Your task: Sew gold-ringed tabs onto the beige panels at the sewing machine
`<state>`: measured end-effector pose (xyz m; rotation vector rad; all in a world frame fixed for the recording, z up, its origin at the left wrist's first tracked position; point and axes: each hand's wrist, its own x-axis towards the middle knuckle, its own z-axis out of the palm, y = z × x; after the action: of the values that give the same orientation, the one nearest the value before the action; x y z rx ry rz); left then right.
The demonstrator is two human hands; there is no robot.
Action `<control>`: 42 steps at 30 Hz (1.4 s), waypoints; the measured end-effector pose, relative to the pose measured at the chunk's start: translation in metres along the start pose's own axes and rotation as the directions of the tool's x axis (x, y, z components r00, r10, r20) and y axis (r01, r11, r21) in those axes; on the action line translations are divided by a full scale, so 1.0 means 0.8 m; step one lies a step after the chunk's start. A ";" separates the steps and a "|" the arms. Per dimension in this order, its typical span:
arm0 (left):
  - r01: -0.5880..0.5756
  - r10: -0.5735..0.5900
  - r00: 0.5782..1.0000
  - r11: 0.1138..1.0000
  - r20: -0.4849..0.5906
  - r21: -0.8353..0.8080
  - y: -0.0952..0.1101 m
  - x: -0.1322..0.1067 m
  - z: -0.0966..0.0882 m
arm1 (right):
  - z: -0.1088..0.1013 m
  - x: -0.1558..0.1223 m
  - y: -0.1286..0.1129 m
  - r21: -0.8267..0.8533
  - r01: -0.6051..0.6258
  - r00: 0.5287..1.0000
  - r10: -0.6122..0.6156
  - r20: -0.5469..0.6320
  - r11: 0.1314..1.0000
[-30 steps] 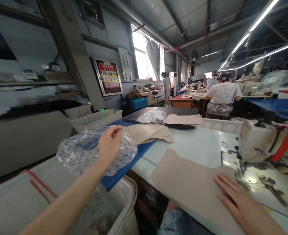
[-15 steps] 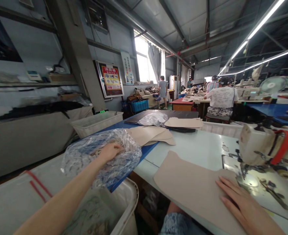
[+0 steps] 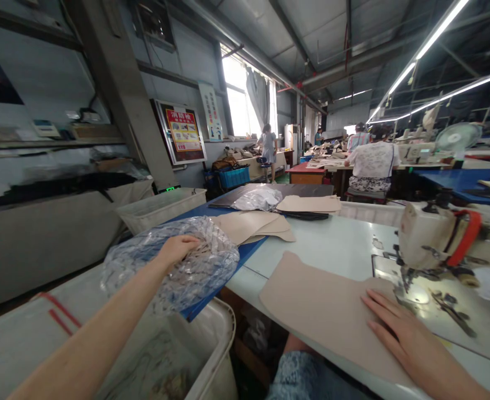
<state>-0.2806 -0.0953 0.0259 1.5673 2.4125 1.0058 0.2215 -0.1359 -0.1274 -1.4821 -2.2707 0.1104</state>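
My left hand [image 3: 177, 248] reaches into a crinkled clear plastic bag [image 3: 174, 266] that lies on a blue board [image 3: 245, 253]; its fingers are curled inside the bag and partly hidden. My right hand [image 3: 403, 332] lies flat, fingers stretched out, on a large beige cut piece [image 3: 324, 305] spread on the white sewing table [image 3: 336, 244]. The piece's right end reaches toward the needle area of the sewing machine [image 3: 432, 236].
More beige pieces [image 3: 253, 225] and another plastic bag [image 3: 259, 198] lie farther along the table. White plastic bins stand at lower left [image 3: 215, 344] and by the wall [image 3: 161, 205]. Other people sit and stand at workstations in the background [image 3: 374, 164].
My left hand went from above the bag's top down into its opening and stays there. My right hand keeps pressing the beige piece; only the view shifted a little.
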 end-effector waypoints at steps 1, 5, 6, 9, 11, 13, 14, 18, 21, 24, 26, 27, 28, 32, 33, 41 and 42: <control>0.003 -0.003 1.000 1.000 0.015 -0.008 0.002 -0.002 -0.001 | 0.000 0.000 0.000 0.007 0.000 1.000 0.000 -0.006 1.000; 0.013 -0.011 0.999 0.999 0.053 -0.036 0.010 -0.012 -0.006 | -0.004 0.000 -0.003 0.025 -0.012 1.000 0.012 0.001 1.000; 0.010 -0.008 0.999 0.999 0.038 -0.040 0.013 -0.014 -0.007 | -0.005 0.000 -0.004 0.025 -0.014 1.000 0.014 0.003 1.000; -0.007 0.002 0.996 0.999 -0.089 -0.052 0.024 -0.020 -0.012 | -0.007 0.001 -0.006 0.018 -0.019 1.000 0.019 0.015 1.000; -0.031 0.015 0.977 0.997 -0.214 -0.070 0.036 -0.025 -0.014 | -0.009 0.001 -0.007 0.016 -0.016 1.000 0.015 0.017 1.000; -0.067 0.033 0.944 0.993 -0.327 -0.093 0.052 -0.034 -0.010 | -0.010 0.001 -0.009 0.023 -0.013 1.000 0.013 0.010 1.000; -0.097 0.051 0.930 0.989 -0.365 -0.110 0.063 -0.041 -0.005 | -0.011 0.001 -0.010 0.029 -0.015 1.000 0.015 0.006 0.999; -0.366 0.299 0.905 0.909 -0.302 -0.198 0.114 -0.085 0.044 | -0.023 0.004 -0.020 0.063 -0.039 0.999 0.038 0.015 0.997; -0.655 0.654 0.749 0.708 -0.103 -0.265 0.157 -0.131 0.103 | -0.039 0.007 -0.031 0.181 -0.061 0.998 0.058 0.019 0.982; -0.844 0.914 0.407 0.375 -0.001 -0.382 0.197 -0.172 0.164 | -0.054 0.010 -0.043 0.506 -0.168 0.981 0.192 0.004 0.846; -0.877 0.976 0.219 0.189 -0.017 -0.442 0.218 -0.191 0.195 | -0.062 0.009 -0.048 0.751 -0.278 0.935 0.349 0.068 0.599; -0.879 0.987 0.155 0.124 -0.031 -0.460 0.228 -0.197 0.208 | -0.065 0.008 -0.049 0.833 -0.313 0.910 0.394 0.126 0.456; -0.877 0.993 0.110 0.075 -0.047 -0.474 0.236 -0.202 0.218 | -0.067 0.005 -0.049 0.886 -0.331 0.890 0.420 0.178 0.326; -0.844 0.997 0.054 0.015 -0.058 -0.536 0.259 -0.210 0.242 | -0.073 -0.006 -0.037 0.951 -0.298 0.842 0.492 0.221 0.083; -0.824 0.996 0.077 0.043 -0.036 -0.566 0.264 -0.211 0.245 | -0.073 -0.008 -0.033 0.956 -0.284 0.836 0.509 0.206 0.079; -0.414 0.811 0.215 0.581 0.545 -0.701 0.312 -0.197 0.266 | -0.065 0.012 -0.018 0.925 -0.210 0.852 0.523 0.014 0.316; -0.403 0.795 0.209 0.601 0.570 -0.690 0.316 -0.192 0.269 | -0.070 0.013 -0.016 0.895 -0.213 0.868 0.497 -0.011 0.392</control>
<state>0.0777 -0.0582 -0.0383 2.1635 0.7609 0.4461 0.2289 -0.1414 -0.0701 -1.2147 -1.2008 0.9907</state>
